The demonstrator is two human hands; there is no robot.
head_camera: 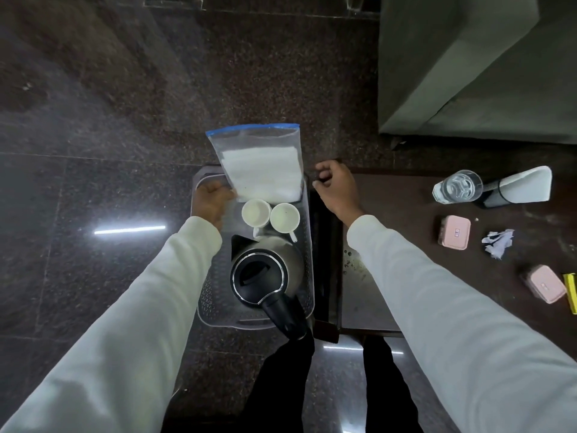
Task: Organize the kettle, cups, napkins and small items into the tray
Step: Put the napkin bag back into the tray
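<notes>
A grey perforated tray (206,295) sits left of the dark table (406,201). In it stand a steel kettle with a black lid (260,273) at the near end and two white cups (256,212) (284,217) beyond it. A clear zip bag of white napkins (262,167) leans over the far rim. My left hand (212,200) is closed at the bag's lower left corner, inside the tray. My right hand (335,190) hovers curled beside the tray's far right corner, with nothing seen in it.
On the table to the right lie two pink boxes (454,230) (548,283), a crumpled paper (499,242), a clear glass (459,186), a black holder with white paper (518,186) and a yellow item (571,292). A grey upholstered block (480,67) stands at the back right. My legs are below the tray.
</notes>
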